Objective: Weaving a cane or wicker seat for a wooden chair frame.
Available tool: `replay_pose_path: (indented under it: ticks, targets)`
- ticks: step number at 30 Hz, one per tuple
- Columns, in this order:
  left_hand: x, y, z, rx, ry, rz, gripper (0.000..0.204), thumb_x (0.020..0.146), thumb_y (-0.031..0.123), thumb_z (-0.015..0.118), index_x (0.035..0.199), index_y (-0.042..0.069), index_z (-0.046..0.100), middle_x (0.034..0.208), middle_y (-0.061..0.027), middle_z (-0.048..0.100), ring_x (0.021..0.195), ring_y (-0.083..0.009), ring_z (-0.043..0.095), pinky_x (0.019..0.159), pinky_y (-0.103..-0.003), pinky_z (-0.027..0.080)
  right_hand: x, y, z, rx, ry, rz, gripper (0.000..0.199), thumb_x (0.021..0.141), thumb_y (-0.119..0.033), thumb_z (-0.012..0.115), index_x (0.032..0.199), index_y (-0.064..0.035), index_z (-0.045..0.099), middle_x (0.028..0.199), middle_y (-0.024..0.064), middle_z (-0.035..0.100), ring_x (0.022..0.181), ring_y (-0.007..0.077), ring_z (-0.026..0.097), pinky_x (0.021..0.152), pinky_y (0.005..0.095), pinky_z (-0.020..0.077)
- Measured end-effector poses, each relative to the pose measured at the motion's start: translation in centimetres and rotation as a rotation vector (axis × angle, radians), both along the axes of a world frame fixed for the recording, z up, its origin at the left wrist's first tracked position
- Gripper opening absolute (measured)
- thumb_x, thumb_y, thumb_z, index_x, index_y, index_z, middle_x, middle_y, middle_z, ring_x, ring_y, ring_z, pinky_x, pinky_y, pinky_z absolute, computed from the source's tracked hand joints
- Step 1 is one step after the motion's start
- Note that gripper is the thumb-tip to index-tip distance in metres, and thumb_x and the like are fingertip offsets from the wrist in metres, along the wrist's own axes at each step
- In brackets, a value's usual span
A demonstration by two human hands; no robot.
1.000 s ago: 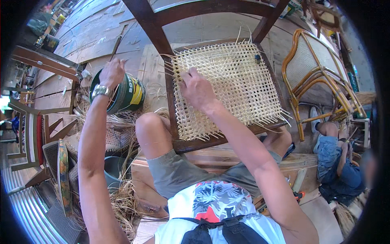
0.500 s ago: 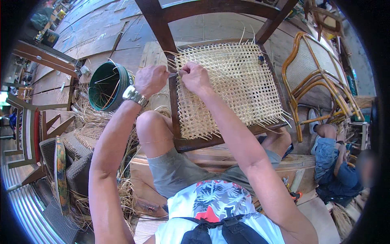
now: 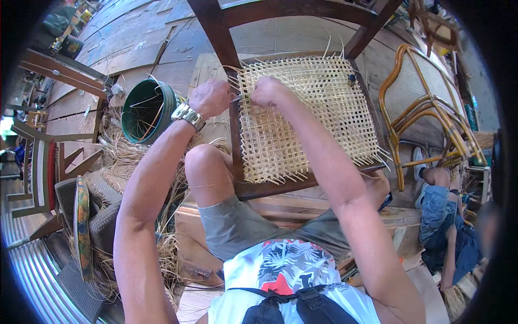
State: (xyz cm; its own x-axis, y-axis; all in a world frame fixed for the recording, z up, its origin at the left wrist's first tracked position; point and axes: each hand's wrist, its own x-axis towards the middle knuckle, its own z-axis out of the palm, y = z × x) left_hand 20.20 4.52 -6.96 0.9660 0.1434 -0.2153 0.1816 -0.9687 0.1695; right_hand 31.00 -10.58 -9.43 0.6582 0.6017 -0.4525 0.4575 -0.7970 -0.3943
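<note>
Both hands, the left hand (image 3: 209,98) and the right hand (image 3: 268,90), pinch a thin cane strand (image 3: 235,99) at the left edge of the woven seat (image 3: 307,116) of the wooden chair (image 3: 259,186). A rattan chair (image 3: 426,102) stands right; a green bucket (image 3: 147,110) left.

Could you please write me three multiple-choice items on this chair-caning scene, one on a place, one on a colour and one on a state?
1. Where are both hands?
A. in the bucket
B. at the woven seat's left edge
C. on the knee

2. What colour is the bucket?
A. green
B. red
C. white

3. How far is the cane seat woven?
A. bare frame
B. mesh fills the frame, loose ends stick out
C. torn through

Answers:
1 B: the left hand and right hand meet at the woven seat.
2 A: the bucket is green.
3 B: strand ends stick out past the frame.
</note>
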Motion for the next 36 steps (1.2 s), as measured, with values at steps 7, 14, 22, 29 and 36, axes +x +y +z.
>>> replay_pose_path:
  ticks: [7,14,22,29,36]
  targets:
    - [0.1,-0.8,-0.2,-0.019,0.007,0.011,0.035,0.09,0.038,0.065,0.096,0.004,0.075,0.097,-0.0227,0.072,0.094,-0.0383,0.07,0.08,-0.05,0.055,1.5,2.4,2.5,-0.229,0.095,0.34,0.015,0.074,-0.018,0.073,0.079,-0.0039,0.076,0.078,0.0133,0.073,0.068,0.0236,0.07,0.061,0.0394,0.0561]
    - [-0.7,0.7,-1.1,-0.077,-0.094,-0.028,0.034,0.092,0.041,0.065,0.095,0.009,0.075,0.092,-0.0192,0.072,0.086,-0.038,0.071,0.073,-0.048,0.056,1.7,4.2,2.0,-0.371,-0.04,0.592,0.012,0.071,-0.014,0.072,0.075,-0.0027,0.075,0.076,0.0136,0.072,0.065,0.0232,0.068,0.058,0.0393,0.0533]
    - [-0.8,-0.4,-1.2,-0.019,-0.037,0.013,0.028,0.094,0.036,0.06,0.102,0.014,0.074,0.091,-0.0158,0.072,0.083,-0.0365,0.069,0.073,-0.048,0.054,2.0,4.9,1.8,-0.479,-0.03,0.629,0.013,0.07,-0.011,0.071,0.078,-0.0023,0.076,0.079,0.0134,0.073,0.068,0.0245,0.069,0.063,0.0391,0.0551]
    - [-1.9,-0.1,-1.7,-0.016,-0.151,-0.018,0.029,0.095,0.035,0.06,0.097,0.009,0.071,0.09,-0.018,0.071,0.084,-0.0376,0.068,0.073,-0.05,0.052,2.5,1.6,1.1,-0.291,-0.052,0.47,0.016,0.071,-0.014,0.07,0.083,-0.0065,0.078,0.074,0.0123,0.072,0.066,0.0256,0.07,0.063,0.0379,0.0562]
    - [-0.3,1.1,-1.2,-0.217,0.031,0.017,0.028,0.093,0.033,0.062,0.09,0.007,0.072,0.088,-0.018,0.071,0.083,-0.0389,0.067,0.074,-0.05,0.051,1.5,-1.0,-0.6,0.269,0.119,0.027,0.024,0.069,-0.019,0.066,0.087,-0.0104,0.079,0.08,0.0154,0.073,0.072,0.0263,0.071,0.07,0.0364,0.0576]
